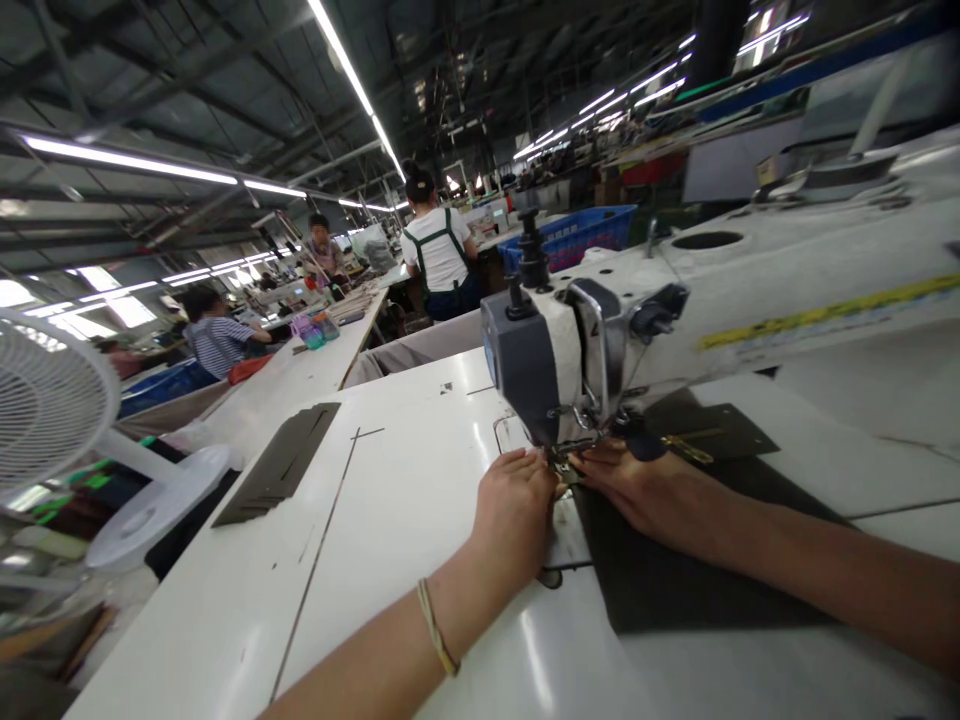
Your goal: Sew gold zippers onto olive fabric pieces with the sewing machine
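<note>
A sewing machine [544, 360] with a white and grey head stands over the white table. Under its needle area lies a dark olive panel [660, 580], spread toward the right front. My left hand [514, 505] is closed just left of the presser foot, fingertips curled by the needle plate; what they pinch is hidden. On the panel's near-needle edge rests my right hand [649, 490], its fingers pressed together on the material beside the foot. A second dark piece [731, 430] is behind the right wrist, with a slim gold-coloured looped item [686, 447] on it.
A fanned stack of dark pieces [281, 465] lies on the table's left. A white fan [52, 410] stands beyond the left edge. Blue crates [592, 232] and several people at work, one in a white shirt [442, 250], are farther back.
</note>
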### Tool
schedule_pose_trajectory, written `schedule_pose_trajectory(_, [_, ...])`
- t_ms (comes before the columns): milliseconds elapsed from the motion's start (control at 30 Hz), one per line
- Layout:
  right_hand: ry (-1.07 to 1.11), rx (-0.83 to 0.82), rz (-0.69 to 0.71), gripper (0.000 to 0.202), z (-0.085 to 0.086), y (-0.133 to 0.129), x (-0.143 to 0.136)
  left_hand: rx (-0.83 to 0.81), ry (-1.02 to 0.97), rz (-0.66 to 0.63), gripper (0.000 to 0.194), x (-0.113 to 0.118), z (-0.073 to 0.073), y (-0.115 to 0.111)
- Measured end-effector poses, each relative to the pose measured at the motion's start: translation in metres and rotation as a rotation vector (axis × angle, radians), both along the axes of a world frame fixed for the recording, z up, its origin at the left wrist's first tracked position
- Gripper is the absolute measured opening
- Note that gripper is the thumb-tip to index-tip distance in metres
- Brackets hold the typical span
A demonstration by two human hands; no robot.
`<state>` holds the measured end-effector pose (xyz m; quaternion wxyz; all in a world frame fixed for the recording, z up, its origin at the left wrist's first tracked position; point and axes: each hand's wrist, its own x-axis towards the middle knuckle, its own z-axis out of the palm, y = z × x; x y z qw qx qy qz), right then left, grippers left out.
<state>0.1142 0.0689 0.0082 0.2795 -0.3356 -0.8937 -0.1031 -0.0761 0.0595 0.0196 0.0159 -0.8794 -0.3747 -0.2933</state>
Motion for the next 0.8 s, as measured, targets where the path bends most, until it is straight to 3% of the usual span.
schedule_pose_trajectory(467, [0.128, -0.065, 0.121, 0.026, 0.003, -0.001, 0.002, 0.022, -0.01, -0.067, 0.009, -0.005, 0.0, -0.002])
schedule_pose_trajectory(700, [0.121, -0.028, 0.065, 0.03, -0.002, -0.002, 0.0, 0.014, 0.018, -0.035, 0.015, -0.004, -0.001, -0.004])
schedule_pose_trajectory(800, [0.062, 0.044, -0.025, 0.033, -0.009, 0.0, 0.001, -0.036, 0.015, -0.013, 0.015, -0.005, 0.002, -0.002])
